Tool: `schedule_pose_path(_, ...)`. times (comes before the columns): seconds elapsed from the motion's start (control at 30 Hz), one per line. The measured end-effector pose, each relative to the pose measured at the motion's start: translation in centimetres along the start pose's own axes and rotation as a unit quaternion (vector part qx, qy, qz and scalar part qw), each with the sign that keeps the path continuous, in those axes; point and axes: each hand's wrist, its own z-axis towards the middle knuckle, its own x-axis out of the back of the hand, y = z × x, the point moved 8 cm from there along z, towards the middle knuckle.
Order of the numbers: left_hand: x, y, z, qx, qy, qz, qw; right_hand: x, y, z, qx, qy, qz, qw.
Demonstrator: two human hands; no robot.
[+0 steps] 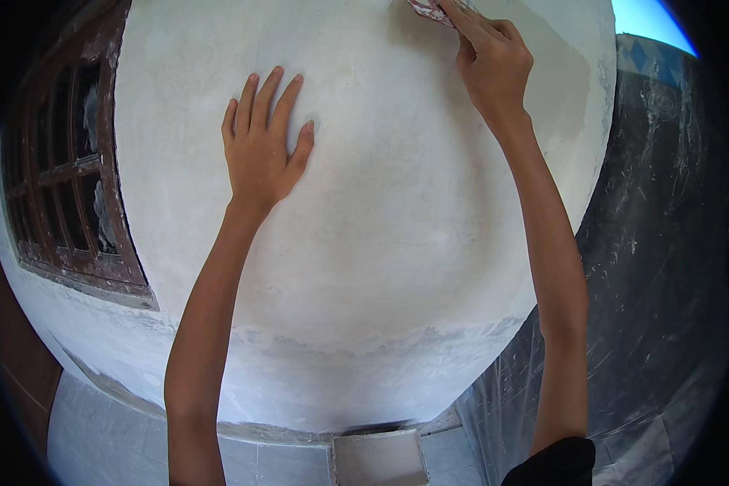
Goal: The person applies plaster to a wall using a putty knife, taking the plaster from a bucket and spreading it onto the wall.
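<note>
My left hand (261, 154) lies flat against the pale, plastered wall (364, 243), its fingers spread and holding nothing. Higher up and to the right, my right hand (496, 63) grips a thin reddish piece smeared with white (432, 11), which may be folded sandpaper. That piece is at the wall's surface and partly cut off by the upper edge of the view. Beside my right hand the wall has a darker, greyish patch (555, 81).
A brown wooden window (77, 170) with several panes is set in the wall at left. Dark plastic sheeting (648, 259) hangs at right. Below, a pale rectangular box or slab (381, 460) sits on the grey tiled floor (105, 429) by the wall's foot.
</note>
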Motion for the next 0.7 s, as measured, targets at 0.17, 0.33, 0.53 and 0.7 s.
schedule_pose_path(0.17,0.3,-0.1,-0.1,-0.002,-0.010,-0.002,1.000,-1.8,-3.2,-4.3,0.005,-0.030,-0.017,0.999)
schedule_pose_path(0.33,0.3,-0.6,-0.5,0.011,-0.009,0.007,1.000,2.2,-5.7,-6.4,-0.016,-0.112,0.078,0.991)
schedule_pose_path(0.53,0.4,-0.1,-0.1,0.003,-0.010,-0.004,1.000,-0.7,-0.9,-0.1,-0.012,-0.007,-0.003,1.000)
schedule_pose_path(0.7,0.2,-0.3,-0.3,0.000,-0.011,-0.006,1.000,-0.2,-4.7,-5.5,-0.019,-0.032,-0.006,0.999)
